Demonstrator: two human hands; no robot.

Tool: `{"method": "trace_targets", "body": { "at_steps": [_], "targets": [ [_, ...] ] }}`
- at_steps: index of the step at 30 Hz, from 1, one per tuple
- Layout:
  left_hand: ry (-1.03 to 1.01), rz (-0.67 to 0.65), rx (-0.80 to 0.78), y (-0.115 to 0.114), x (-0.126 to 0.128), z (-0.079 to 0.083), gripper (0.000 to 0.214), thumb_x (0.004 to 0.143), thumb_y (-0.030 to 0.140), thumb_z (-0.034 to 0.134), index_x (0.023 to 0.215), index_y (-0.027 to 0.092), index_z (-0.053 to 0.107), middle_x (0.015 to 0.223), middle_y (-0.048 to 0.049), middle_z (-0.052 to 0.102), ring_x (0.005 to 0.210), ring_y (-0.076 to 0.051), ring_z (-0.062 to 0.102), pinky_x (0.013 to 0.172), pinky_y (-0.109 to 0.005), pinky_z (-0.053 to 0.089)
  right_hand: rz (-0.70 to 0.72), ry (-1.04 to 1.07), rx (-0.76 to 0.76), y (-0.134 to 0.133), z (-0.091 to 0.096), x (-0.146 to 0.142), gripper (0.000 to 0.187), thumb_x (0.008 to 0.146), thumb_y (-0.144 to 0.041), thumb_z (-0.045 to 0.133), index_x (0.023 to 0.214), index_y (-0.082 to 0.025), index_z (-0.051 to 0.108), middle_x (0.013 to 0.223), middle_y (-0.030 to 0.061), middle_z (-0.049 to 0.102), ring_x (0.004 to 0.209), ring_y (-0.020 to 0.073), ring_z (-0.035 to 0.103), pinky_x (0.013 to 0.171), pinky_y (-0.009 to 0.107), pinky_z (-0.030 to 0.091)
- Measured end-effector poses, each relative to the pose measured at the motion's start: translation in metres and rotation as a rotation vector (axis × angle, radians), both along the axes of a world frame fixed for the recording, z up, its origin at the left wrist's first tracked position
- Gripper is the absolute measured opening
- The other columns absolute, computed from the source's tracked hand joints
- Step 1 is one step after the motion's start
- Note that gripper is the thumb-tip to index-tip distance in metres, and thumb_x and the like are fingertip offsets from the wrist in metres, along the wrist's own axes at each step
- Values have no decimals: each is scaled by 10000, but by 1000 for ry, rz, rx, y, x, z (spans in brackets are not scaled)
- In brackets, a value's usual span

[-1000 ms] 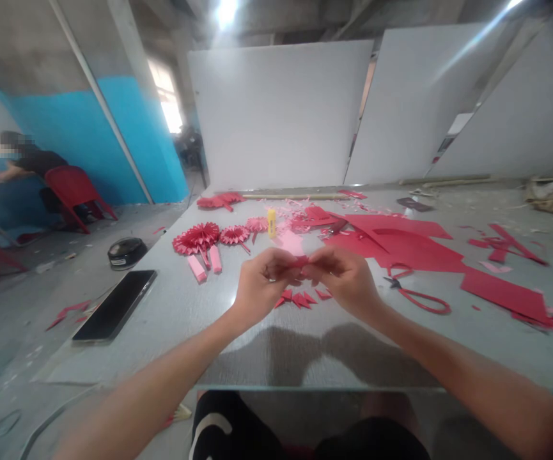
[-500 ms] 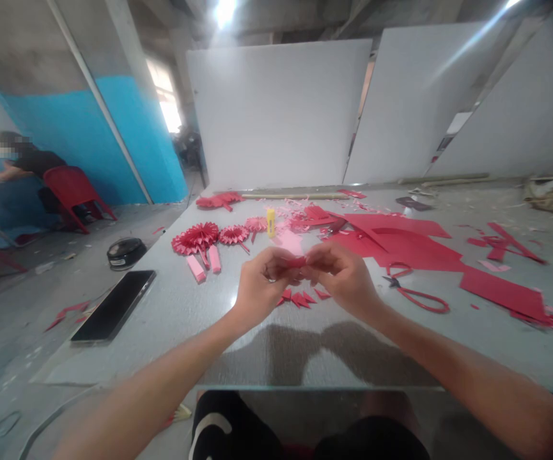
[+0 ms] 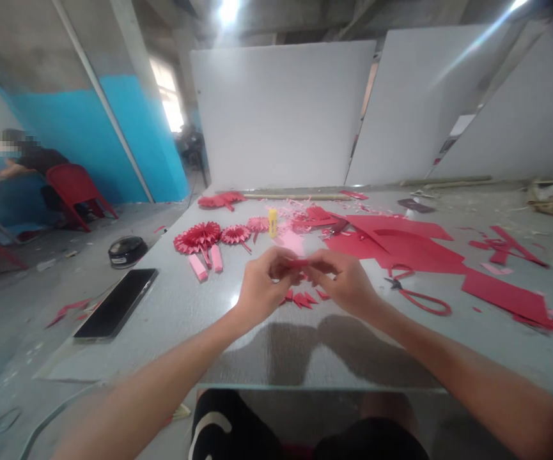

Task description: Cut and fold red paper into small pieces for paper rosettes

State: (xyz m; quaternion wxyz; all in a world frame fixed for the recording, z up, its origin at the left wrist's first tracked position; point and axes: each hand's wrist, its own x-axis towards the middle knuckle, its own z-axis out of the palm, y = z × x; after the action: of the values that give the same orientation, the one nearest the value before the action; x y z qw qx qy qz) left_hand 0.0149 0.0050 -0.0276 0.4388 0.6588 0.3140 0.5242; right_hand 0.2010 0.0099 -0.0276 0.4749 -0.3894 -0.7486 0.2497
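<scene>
Between both sets of fingertips I hold a small folded piece of red paper [image 3: 298,262] above the table. My left hand [image 3: 265,278] pinches its left end, and my right hand [image 3: 341,275] pinches its right end; the fingers partly cover it. Just below the hands lie several small pointed red paper pieces [image 3: 301,298]. Behind them stands a yellow glue stick [image 3: 272,223] by pale pink paper [image 3: 291,241]. Red-handled scissors [image 3: 420,292] rest open to the right of my right hand.
Pleated red paper fans [image 3: 197,237] and pink strips [image 3: 198,268] lie at left, near a black phone [image 3: 116,304]. Large red paper sheets [image 3: 401,239] and scraps cover the right side. White panels [image 3: 280,115] rise behind. A person [image 3: 41,156] sits far left.
My hands stay in nearly the same place, both pinching the red paper. The right fingers have shifted slightly along it, and the whole view has moved a little.
</scene>
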Motion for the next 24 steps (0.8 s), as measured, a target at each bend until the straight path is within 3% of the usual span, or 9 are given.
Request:
{"method": "trace_targets", "body": {
  "at_steps": [5,14,19,24],
  "targets": [
    [28,-2,-14,1,-1,-2,236,821,161,688,1037,157,594,836,-44,708,713,-160,732,646,-260,608,35,-10,-19,-3,1,-2,185,907,-364,648,908,-187,701,774,37,705,620,150,650,519,241,497],
    [156,-42,32,-2,-3,2,255,832,148,652,1071,190,571,779,-12,697,628,-129,697,594,-219,550,34,36,-72,-5,3,-3,308,948,-431,587,752,-197,634,601,-5,611,528,132,600,485,229,462],
    [88,-19,33,1,-3,2,222,856,194,660,1052,187,557,779,-7,678,605,-110,667,551,-195,506,98,-9,-102,-4,2,-2,276,954,-433,576,834,-197,651,653,4,662,542,142,625,496,238,469],
    [55,-65,-67,4,-4,4,241,878,250,653,1081,189,539,736,7,650,579,-122,668,521,-204,495,101,-116,-88,-4,0,-3,322,991,-408,513,757,-198,583,585,-11,626,500,125,563,519,244,436]
  ]
}}
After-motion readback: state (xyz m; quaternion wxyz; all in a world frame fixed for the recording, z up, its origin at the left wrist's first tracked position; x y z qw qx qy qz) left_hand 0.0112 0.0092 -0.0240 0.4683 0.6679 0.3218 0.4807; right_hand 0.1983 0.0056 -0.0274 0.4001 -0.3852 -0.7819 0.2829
